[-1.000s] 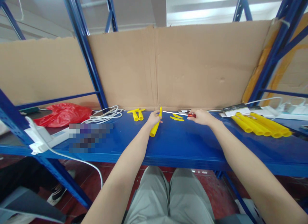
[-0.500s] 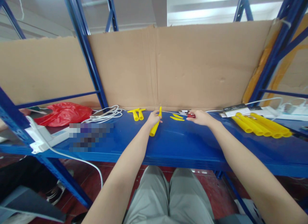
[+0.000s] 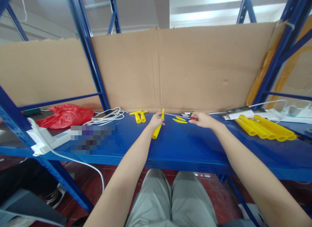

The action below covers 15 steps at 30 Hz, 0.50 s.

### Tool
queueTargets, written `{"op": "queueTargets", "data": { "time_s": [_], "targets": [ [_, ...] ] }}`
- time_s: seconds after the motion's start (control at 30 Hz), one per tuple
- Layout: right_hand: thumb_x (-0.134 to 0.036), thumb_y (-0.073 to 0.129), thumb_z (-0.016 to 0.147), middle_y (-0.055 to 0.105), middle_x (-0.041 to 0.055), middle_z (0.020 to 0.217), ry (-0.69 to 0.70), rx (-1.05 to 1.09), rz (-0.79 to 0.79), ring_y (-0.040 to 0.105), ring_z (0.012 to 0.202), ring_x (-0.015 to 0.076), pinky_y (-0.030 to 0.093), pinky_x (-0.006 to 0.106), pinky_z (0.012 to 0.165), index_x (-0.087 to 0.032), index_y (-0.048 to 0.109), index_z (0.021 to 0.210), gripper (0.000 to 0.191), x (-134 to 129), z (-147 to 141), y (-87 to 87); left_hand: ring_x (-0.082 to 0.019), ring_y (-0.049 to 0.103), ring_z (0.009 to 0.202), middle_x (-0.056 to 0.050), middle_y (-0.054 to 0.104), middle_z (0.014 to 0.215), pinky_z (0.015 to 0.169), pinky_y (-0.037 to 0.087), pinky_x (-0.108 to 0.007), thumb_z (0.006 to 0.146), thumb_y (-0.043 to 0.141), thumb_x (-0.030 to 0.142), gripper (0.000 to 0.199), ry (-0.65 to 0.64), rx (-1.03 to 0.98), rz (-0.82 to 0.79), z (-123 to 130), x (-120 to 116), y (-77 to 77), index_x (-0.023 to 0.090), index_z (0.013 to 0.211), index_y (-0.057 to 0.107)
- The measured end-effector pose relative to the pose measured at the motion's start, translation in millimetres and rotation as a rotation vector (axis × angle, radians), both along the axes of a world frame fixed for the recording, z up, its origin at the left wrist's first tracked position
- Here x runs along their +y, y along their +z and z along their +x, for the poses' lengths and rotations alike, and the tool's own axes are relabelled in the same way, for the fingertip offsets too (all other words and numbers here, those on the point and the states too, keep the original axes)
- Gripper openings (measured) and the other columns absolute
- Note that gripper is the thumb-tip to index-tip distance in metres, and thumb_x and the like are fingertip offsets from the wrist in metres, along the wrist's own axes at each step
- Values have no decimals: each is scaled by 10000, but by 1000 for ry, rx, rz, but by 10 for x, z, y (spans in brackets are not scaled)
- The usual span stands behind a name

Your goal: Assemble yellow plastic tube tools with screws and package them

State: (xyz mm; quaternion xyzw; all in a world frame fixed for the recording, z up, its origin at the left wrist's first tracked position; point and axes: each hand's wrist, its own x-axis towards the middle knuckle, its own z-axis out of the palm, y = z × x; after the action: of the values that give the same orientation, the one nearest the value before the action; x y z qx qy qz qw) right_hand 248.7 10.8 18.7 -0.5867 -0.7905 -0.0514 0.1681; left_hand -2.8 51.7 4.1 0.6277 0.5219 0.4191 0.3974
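My left hand (image 3: pixel 156 121) is closed round a yellow plastic tube (image 3: pixel 156 132), whose wide end points toward me and whose narrow crosspiece stands up beyond my fingers. In my right hand (image 3: pixel 203 120) is a screwdriver with a red handle (image 3: pixel 194 118). Its long thin metal shaft (image 3: pixel 175 115) points left, with the tip close to the tube; whether they touch I cannot tell. Two thin yellow curved pieces (image 3: pixel 179 120) lie on the blue shelf (image 3: pixel 185 145) between my hands. Left of my left hand lie two yellow T-shaped tubes (image 3: pixel 140 118).
Several yellow tubes (image 3: pixel 265 127) lie at the right beside papers (image 3: pixel 240 112). On the left are a coiled white cable (image 3: pixel 110 116), a red plastic bag (image 3: pixel 67 115) and a white power strip (image 3: pixel 52 137). A cardboard sheet (image 3: pixel 195 67) stands along the back.
My hands hold almost the same pose, with the tube and screwdriver nearly still. At the far left, another person's hand has gone from beside the red bag.
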Motion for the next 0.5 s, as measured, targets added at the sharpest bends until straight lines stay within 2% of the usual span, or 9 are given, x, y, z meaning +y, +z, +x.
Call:
{"op": "queueTargets", "data": {
  "time_s": [0.07, 0.2, 0.3, 0.4, 0.5],
  "targets": [
    [-310, 610, 776, 681, 65, 798, -58, -7, 55, 583, 666, 167, 365, 240, 570, -188, 584, 882, 163, -5, -19, -12, -43, 575, 481, -121, 654, 1081, 432, 408, -139, 818, 470, -28, 526, -2, 3, 3, -2, 11, -5, 109, 1325, 456],
    [-301, 596, 781, 675, 63, 776, -150, -78, 99, 587, 672, 181, 340, 250, 560, -201, 579, 865, 131, -39, -52, 0, -43, 582, 495, -118, 646, 1104, 442, 425, -136, 823, 473, -22, 534, -1, 6, 3, -4, 37, -27, 125, 1335, 445],
    [-328, 570, 809, 681, 71, 792, -126, -98, 66, 604, 714, 195, 354, 262, 597, -202, 598, 813, 129, -56, -58, 28, -44, 588, 506, -118, 644, 1111, 441, 427, -128, 824, 479, -13, 538, 3, 4, 4, -10, 58, -44, 130, 1341, 429],
    [-328, 480, 869, 685, 78, 801, -75, -63, -10, 608, 708, 190, 366, 269, 612, -197, 611, 782, 204, -48, -54, 35, -51, 600, 518, -128, 635, 1137, 442, 427, -131, 828, 477, 0, 530, 3, 6, 11, -17, 68, -52, 129, 1339, 425],
    [-336, 547, 834, 689, 88, 870, -63, -14, -17, 611, 735, 189, 374, 260, 614, -191, 605, 840, 156, -25, -49, 8, -50, 597, 509, -138, 629, 1154, 441, 423, -139, 825, 476, -3, 528, 3, 9, 13, -20, 65, -52, 122, 1335, 427]
  ]
}}
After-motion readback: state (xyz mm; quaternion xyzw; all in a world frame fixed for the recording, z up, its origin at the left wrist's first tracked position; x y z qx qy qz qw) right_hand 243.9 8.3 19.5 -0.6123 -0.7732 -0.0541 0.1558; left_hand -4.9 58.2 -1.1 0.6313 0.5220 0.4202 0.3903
